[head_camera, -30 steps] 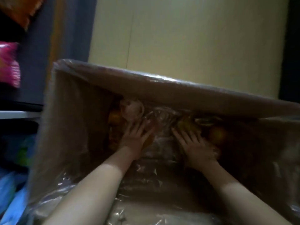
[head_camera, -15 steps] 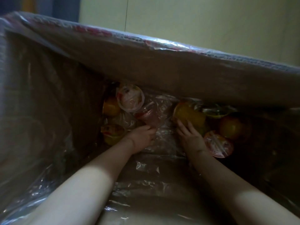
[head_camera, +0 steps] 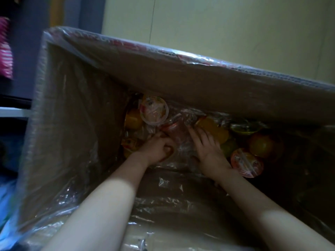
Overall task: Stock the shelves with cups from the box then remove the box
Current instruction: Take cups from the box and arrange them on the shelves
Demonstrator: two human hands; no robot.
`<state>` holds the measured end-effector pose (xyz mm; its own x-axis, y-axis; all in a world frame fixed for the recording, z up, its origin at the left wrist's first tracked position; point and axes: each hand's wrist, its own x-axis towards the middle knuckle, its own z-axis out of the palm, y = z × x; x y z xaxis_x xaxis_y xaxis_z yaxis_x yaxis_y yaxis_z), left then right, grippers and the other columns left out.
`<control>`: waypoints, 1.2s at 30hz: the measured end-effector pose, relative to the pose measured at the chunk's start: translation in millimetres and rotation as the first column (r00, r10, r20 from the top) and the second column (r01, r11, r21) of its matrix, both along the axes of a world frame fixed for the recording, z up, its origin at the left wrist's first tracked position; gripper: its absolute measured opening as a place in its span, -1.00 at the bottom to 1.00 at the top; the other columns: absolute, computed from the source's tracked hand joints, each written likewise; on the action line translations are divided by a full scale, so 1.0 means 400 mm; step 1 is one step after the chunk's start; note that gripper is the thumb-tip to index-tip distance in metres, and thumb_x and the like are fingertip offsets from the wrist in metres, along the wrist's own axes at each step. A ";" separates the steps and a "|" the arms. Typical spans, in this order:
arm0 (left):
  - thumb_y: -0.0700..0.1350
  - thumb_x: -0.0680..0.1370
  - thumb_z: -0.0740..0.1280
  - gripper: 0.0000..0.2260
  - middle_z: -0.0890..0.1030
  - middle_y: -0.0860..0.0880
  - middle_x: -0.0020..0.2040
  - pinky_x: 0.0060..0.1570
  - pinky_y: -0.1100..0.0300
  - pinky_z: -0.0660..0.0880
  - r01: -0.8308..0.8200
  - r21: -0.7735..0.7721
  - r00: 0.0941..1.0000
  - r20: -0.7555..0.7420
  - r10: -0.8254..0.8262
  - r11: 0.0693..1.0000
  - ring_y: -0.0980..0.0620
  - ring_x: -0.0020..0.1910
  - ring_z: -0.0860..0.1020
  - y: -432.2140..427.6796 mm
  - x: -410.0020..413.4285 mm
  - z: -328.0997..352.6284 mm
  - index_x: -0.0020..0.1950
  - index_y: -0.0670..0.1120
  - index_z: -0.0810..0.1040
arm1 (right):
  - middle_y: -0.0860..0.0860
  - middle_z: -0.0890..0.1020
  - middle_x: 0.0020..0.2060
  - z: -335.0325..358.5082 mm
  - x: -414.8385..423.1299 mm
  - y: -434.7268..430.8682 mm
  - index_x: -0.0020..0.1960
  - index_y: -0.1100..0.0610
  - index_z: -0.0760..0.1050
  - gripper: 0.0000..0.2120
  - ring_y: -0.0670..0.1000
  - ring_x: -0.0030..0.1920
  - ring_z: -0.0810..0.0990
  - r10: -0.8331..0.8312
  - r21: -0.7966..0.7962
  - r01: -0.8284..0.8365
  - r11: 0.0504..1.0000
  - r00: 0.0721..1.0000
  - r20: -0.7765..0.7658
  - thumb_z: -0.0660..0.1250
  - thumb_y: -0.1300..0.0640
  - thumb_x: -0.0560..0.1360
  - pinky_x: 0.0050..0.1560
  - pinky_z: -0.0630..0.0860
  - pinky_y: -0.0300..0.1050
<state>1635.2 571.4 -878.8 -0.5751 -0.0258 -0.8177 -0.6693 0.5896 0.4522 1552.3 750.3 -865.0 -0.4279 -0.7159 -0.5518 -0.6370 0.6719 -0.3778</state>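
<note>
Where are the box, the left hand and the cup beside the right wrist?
box (head_camera: 76,109): head view, inner left wall.
left hand (head_camera: 156,149): head view, back of the hand.
cup (head_camera: 247,164): head view, middle of its lid.

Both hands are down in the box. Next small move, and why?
Likely close the right hand round the reddish cup and lift it out of the box. The cup lies between the hands among loose plastic film; the right hand's fingers lie straight against its side, the left hand is curled at its other side, though what it grips is unclear.
</note>
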 end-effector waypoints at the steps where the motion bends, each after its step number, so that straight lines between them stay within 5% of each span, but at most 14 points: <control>1: -0.15 0.56 0.27 -0.74 0.36 0.00 0.30 0.34 0.21 0.23 -0.162 0.047 0.987 0.001 0.162 0.986 -0.02 0.31 0.34 -0.001 0.004 0.005 0.19 0.11 0.57 | 0.07 0.04 0.50 0.002 0.003 -0.022 0.53 0.01 -0.26 -0.07 0.08 0.47 0.00 -0.104 -0.035 0.107 0.994 0.990 0.092 0.37 0.09 0.47 0.48 0.09 0.07; 3: -0.22 0.55 0.29 -0.75 0.50 0.01 0.21 0.25 0.14 0.43 -0.522 0.139 0.852 0.034 0.522 0.842 0.00 0.22 0.46 -0.012 0.015 0.025 0.15 0.05 0.59 | 0.08 0.11 0.49 -0.001 0.006 -0.085 0.55 0.07 -0.11 -0.21 0.07 0.48 0.08 -0.339 -0.152 0.387 0.909 0.901 0.271 0.33 0.10 0.51 0.47 0.12 0.00; 6: -0.34 0.58 0.21 -0.75 0.59 -0.02 0.05 -0.17 0.41 0.54 -0.827 0.150 0.544 -0.027 0.839 0.541 0.06 -0.01 0.55 -0.054 0.032 0.083 0.10 -0.06 0.59 | 0.16 0.33 0.40 -0.034 -0.004 -0.202 0.50 0.14 0.14 -0.39 0.14 0.40 0.31 -0.500 -0.209 0.615 0.760 0.759 0.417 0.29 0.06 0.54 0.40 0.27 0.08; 8: -0.35 0.58 0.19 -0.72 0.60 -0.07 0.07 -0.01 0.23 0.56 -0.949 0.175 0.253 -0.073 0.965 0.262 -0.02 0.03 0.57 -0.089 0.048 0.104 0.08 -0.03 0.57 | 0.21 0.45 0.31 -0.063 -0.014 -0.277 0.43 0.18 0.29 -0.44 0.20 0.30 0.42 -0.523 -0.203 0.618 0.760 0.766 0.373 0.26 -0.03 0.50 0.31 0.36 0.10; 11: -0.29 0.61 0.17 -0.71 0.56 -0.16 0.19 0.15 -0.03 0.50 -0.973 0.216 -0.082 0.005 0.997 -0.081 -0.15 0.15 0.54 -0.105 0.049 0.104 0.27 -0.09 0.51 | 0.25 0.59 0.13 -0.090 -0.034 -0.352 0.19 0.19 0.53 -0.36 0.26 0.17 0.53 -0.530 -0.098 0.561 0.822 0.816 0.232 0.06 -0.23 0.36 0.15 0.45 0.09; 13: -0.26 0.62 0.16 -0.70 0.56 -0.16 0.20 0.13 -0.07 0.50 -0.954 0.235 -0.173 0.066 0.983 -0.183 -0.17 0.14 0.54 -0.086 0.036 0.102 0.32 -0.07 0.48 | 0.28 0.62 0.03 -0.089 -0.043 -0.373 0.08 0.22 0.59 -0.45 0.29 0.08 0.57 -0.605 -0.038 0.624 0.780 0.769 0.206 0.14 -0.19 0.39 0.03 0.46 0.08; 16: -0.23 0.64 0.12 -0.68 0.54 -0.11 0.19 0.11 -0.12 0.50 -0.923 0.228 -0.287 0.131 0.949 -0.310 -0.14 0.11 0.53 -0.069 0.010 0.119 0.34 -0.01 0.47 | 0.27 0.64 -0.01 -0.066 -0.042 -0.369 0.02 0.25 0.61 -0.77 0.27 0.05 0.58 -0.680 -0.095 0.714 0.694 0.693 0.240 0.30 0.13 0.49 -0.06 0.44 0.04; 19: -0.23 0.65 0.07 -0.67 0.54 -0.11 0.19 0.03 -0.13 0.53 -0.913 0.221 -0.305 0.191 0.933 -0.344 -0.12 0.04 0.55 -0.058 0.004 0.170 0.30 0.02 0.48 | 0.25 0.65 -0.04 0.002 -0.029 -0.327 0.02 0.26 0.62 -0.80 0.23 0.03 0.59 -0.724 -0.127 0.762 0.635 0.644 0.247 0.26 0.29 0.47 -0.08 0.42 -0.01; 23: -0.19 0.64 0.10 -0.71 0.58 -0.08 0.14 -0.18 -0.04 0.57 -0.911 0.285 -0.205 0.312 0.928 -0.297 -0.12 0.00 0.56 -0.045 0.018 0.361 0.08 0.09 0.57 | 0.12 0.62 -0.18 0.249 -0.042 -0.250 -0.02 0.23 0.61 -0.80 0.13 -0.05 0.58 -0.731 -0.122 0.760 0.639 0.648 0.211 0.26 0.38 0.44 -0.16 0.34 -0.15; 27: -0.12 0.60 0.22 -0.74 0.58 -0.17 0.17 -0.07 -0.15 0.58 -0.840 0.392 -0.167 0.470 0.867 -0.374 -0.18 0.09 0.56 -0.054 0.047 0.654 0.28 0.03 0.48 | 0.06 0.67 -0.12 0.584 -0.067 -0.166 -0.13 0.09 0.60 -0.90 0.06 -0.05 0.61 -0.769 -0.111 0.828 0.550 0.554 0.319 0.36 0.27 0.46 0.03 0.53 -0.04; 31: -0.07 0.46 0.33 -0.61 0.61 -0.20 0.06 -0.22 -0.04 0.62 -0.785 0.491 -0.115 0.483 0.868 -0.377 -0.14 0.02 0.59 -0.089 0.084 0.992 0.28 -0.08 0.46 | 0.08 0.66 -0.22 0.953 -0.064 -0.131 -0.20 0.07 0.59 -0.90 0.03 -0.22 0.60 -0.772 -0.027 0.897 0.442 0.395 0.498 0.39 0.22 0.47 -0.22 0.53 -0.09; 34: -0.02 0.41 0.31 -0.57 0.61 -0.18 0.06 -0.12 -0.04 0.61 -0.743 0.593 -0.016 0.448 0.894 -0.310 -0.13 0.03 0.59 -0.117 0.129 1.232 0.28 -0.04 0.46 | 0.03 0.62 -0.33 1.209 -0.040 -0.156 -0.19 0.14 0.56 -0.88 -0.10 -0.33 0.57 -0.687 -0.031 0.909 0.415 0.336 0.644 0.36 0.31 0.48 -0.32 0.47 -0.29; 36: 0.00 0.43 0.30 -0.55 0.62 -0.18 0.07 -0.08 -0.06 0.60 -0.688 0.647 -0.008 0.448 0.894 -0.330 -0.13 0.02 0.61 -0.127 0.162 1.397 0.30 -0.09 0.46 | 0.01 0.61 -0.36 1.371 -0.020 -0.177 -0.18 0.18 0.55 -0.90 -0.07 -0.34 0.55 -0.589 -0.037 0.898 0.438 0.317 0.743 0.34 0.32 0.49 -0.28 0.47 -0.25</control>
